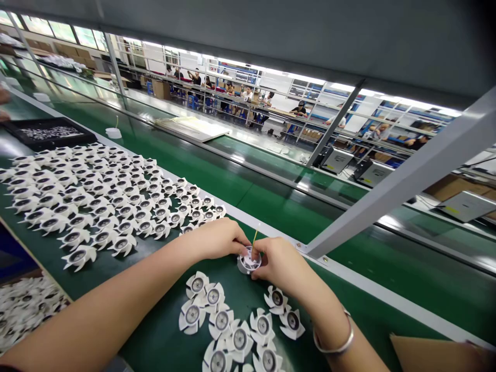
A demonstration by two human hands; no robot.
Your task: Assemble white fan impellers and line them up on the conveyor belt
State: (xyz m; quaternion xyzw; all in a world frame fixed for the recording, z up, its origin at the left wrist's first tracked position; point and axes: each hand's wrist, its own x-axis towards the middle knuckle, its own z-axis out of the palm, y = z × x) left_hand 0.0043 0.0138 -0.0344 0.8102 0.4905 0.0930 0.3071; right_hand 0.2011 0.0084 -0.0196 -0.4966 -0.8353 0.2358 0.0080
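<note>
Green bench (155, 330) carries a big crowd of white fan pieces (89, 201) toward its left end and a smaller batch (236, 323) nearer the person, while the left hand (217, 238) and right hand (277, 263) pinch one piece (248, 261) beside the metal rail (349, 272).

Prob. factory: green assy-line conveyor (271, 196)

Fan wheel (248, 262) half-hidden behind fingers (260, 257)

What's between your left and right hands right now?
The head view shows a round white part between the left hand and right hand, with a thin yellow stick rising beside it.
</note>
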